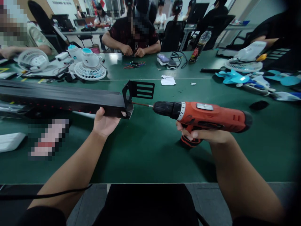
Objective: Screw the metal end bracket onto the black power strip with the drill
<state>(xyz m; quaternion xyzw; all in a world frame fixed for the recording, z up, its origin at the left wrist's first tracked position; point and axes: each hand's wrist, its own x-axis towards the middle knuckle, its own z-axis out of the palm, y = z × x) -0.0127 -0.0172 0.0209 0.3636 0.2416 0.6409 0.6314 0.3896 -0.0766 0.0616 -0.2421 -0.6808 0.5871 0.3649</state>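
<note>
From the left edge, a long black bar (70, 101) is stretching over the green table (145, 160), with a white fan (90, 71) sitting behind it. The left hand (107, 124) is clasping the bar near its right end, thumb on the front and palm below. A slotted bracket (143, 89) is standing at that end. A thin drill bit (141, 104) is pointing left at it; whether they are touching is unclear. Farther right, the right hand (207, 135) is gripping the handle of a red drill (216, 115). Blue fan blades (232, 78) are lying beyond.

The green surface (150, 160) carries a crumpled white paper (168, 81) and an upright, dark-labelled bottle (197, 51). Blue fan blades (231, 77) lie toward its right.
</note>
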